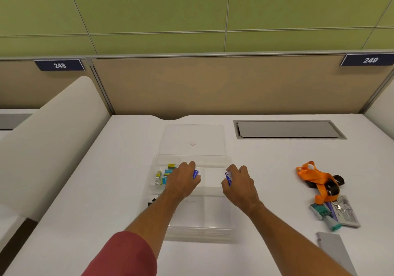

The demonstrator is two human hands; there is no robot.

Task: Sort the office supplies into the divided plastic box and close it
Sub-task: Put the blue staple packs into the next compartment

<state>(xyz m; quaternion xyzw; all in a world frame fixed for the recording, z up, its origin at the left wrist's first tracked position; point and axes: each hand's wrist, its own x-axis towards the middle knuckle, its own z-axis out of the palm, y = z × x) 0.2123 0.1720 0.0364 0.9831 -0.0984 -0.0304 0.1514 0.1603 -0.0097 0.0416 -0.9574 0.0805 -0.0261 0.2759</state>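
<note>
At centre frame the divided plastic box (221, 222) lies open on the white surface (266, 169), its clear lid (193, 137) flat just above it toward the partition. Left to right: small yellow and teal packets (165, 174) fill the upper-left compartment; black clips (151, 201) show in the compartment below, partly hidden by your forearm. Your left hand (183, 182) hovers over the box, fingers curled round a small blue packet (195, 173). Your right hand (239, 185) pinches a second blue packet (228, 178) over the middle-right compartment. To finish this step well, lower both packets into one bare compartment, probably the middle one between your hands, rather than among the yellow and teal ones, and release low so nothing bounces across a divider. At right frame, well apart from both hands, an orange lanyard (315, 177) and badge items (336, 214) await sorting.
</note>
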